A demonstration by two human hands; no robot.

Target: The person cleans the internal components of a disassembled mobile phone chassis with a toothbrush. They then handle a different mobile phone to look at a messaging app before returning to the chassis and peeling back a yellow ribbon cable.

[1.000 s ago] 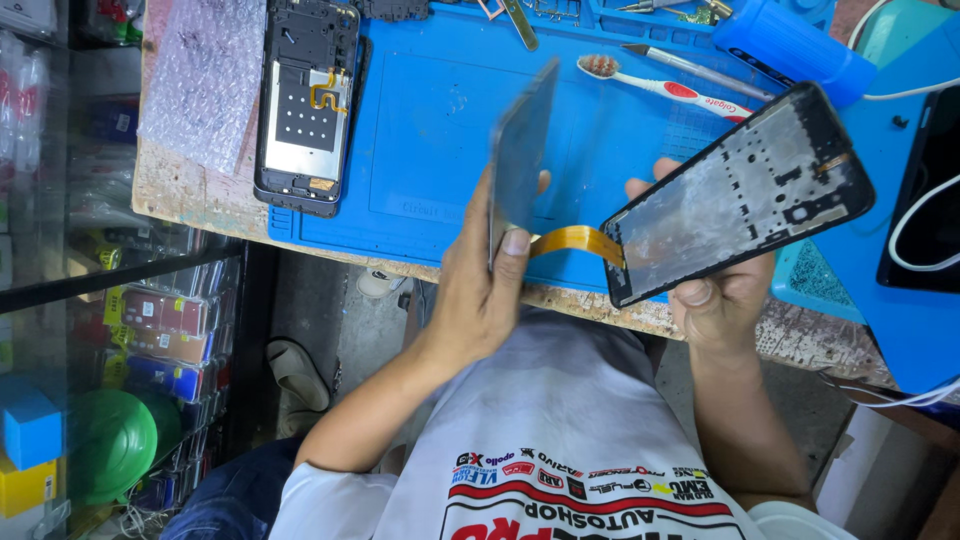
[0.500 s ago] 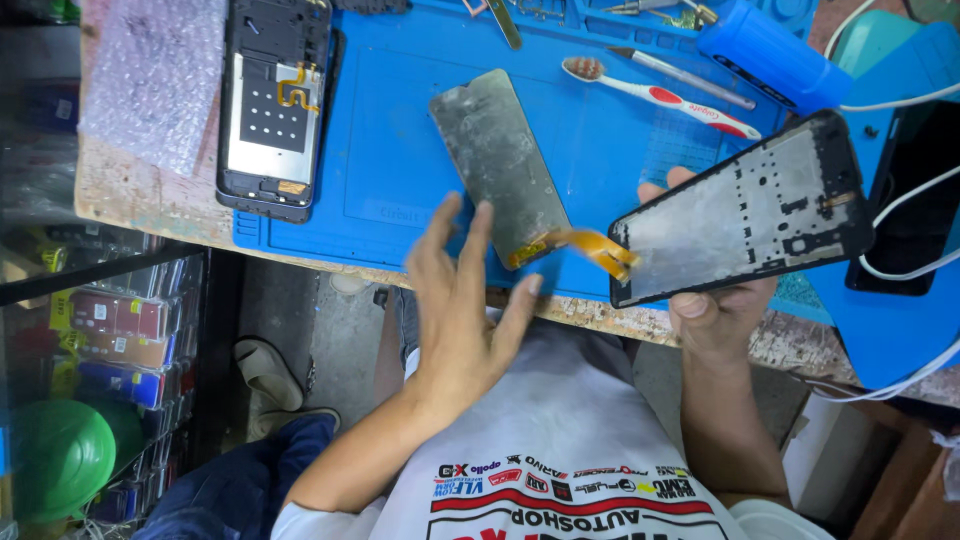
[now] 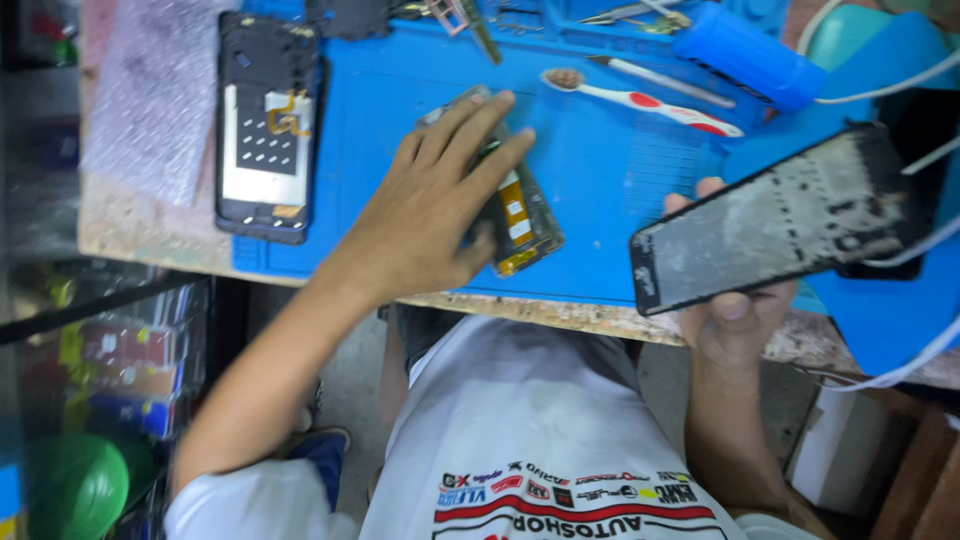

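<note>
My left hand (image 3: 440, 200) lies flat on top of a detached display panel (image 3: 525, 225) on the blue work mat (image 3: 620, 180), fingers stretched over it and thumb at its near edge. The panel's back faces up, showing an orange flex strip. My right hand (image 3: 735, 320) holds a dark phone frame (image 3: 780, 220) from below, tilted above the table's near edge at the right, its inner side up.
An opened phone body (image 3: 265, 130) lies at the mat's left edge beside bubble wrap (image 3: 150, 100). A red-and-white toothbrush (image 3: 650, 100), a blue cylinder (image 3: 750, 55) and tweezers (image 3: 640, 15) lie at the back. White cables (image 3: 900, 70) run at the right.
The panel was upright in my left hand, joined to the frame by the orange flex. It has come away and now lies on the mat under my hand.
</note>
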